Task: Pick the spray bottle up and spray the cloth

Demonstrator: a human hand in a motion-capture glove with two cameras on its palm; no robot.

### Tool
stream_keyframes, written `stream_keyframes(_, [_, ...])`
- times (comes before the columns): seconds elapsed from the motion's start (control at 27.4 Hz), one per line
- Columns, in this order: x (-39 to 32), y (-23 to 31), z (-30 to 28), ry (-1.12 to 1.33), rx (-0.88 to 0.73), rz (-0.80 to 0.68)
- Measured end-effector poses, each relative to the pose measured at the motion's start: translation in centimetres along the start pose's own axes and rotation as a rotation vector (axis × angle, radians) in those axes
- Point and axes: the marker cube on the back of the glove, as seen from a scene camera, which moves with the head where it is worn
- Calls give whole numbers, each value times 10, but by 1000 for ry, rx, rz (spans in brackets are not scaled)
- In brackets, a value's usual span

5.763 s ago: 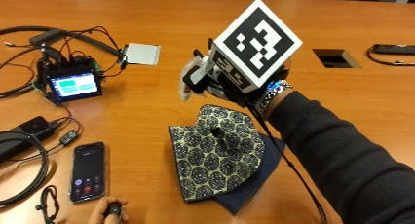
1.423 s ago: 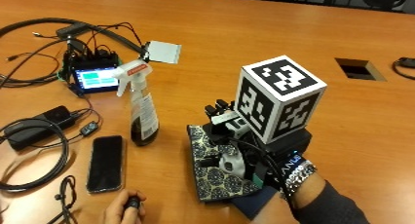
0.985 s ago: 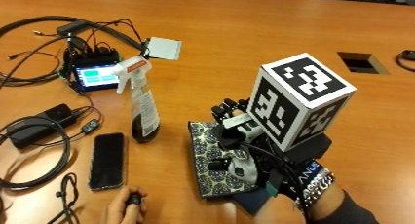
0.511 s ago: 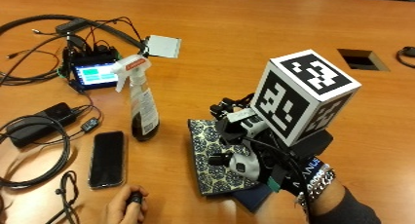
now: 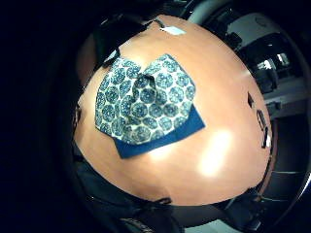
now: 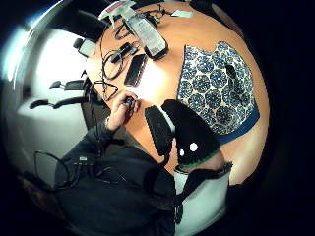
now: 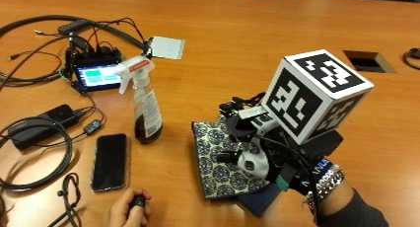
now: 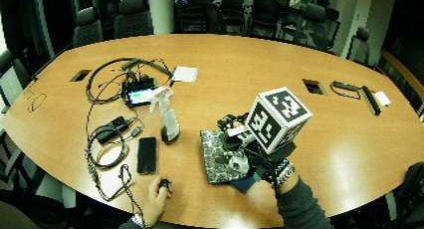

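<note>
Although the spray bottle [image 7: 146,106] stands upright on the table [image 7: 262,34] in the outside view, nothing shows it picked up yet, so I judge the whole task still ahead: reaching for the bottle, lifting it, aiming, spraying. The patterned cloth [image 7: 220,160] lies flat just beside the bottle, at about its 4 o'clock, on top of a dark blue cloth [image 7: 259,203] that peeks out beneath. The gloved right hand [image 7: 265,148] hovers over the patterned cloth, back upward, wrist and sleeve running off toward 5 o'clock. Its fingers are mostly hidden under the rig, so I cannot tell whether they are straight or curled; it holds nothing that I can see. A phone [image 7: 109,161] lies at the bottle's 7 o'clock, and a small screen device [image 7: 97,76] at its 10 o'clock. The bare left hand [image 7: 129,212] rests at the near edge, pinching a small dark object.

In the wide outside view the bottle [image 8: 167,118] stands apart from the hand [image 8: 248,149], at roughly its 10 o'clock.

The little-finger-side palm view looks straight down on the patterned cloth [image 5: 143,99] with the blue cloth [image 5: 160,136] under it, so the palm faces the cloth, above it.

The thumb-side palm view shows the cloth [image 6: 219,86] again, and the bottle [image 6: 145,32] lying farther off beside the phone [image 6: 135,70], with bare table between it and the palm.
</note>
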Motion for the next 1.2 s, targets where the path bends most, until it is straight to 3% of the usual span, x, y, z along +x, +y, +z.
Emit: stream_keyframes(1.2, [1,4,16,-10,-54,12])
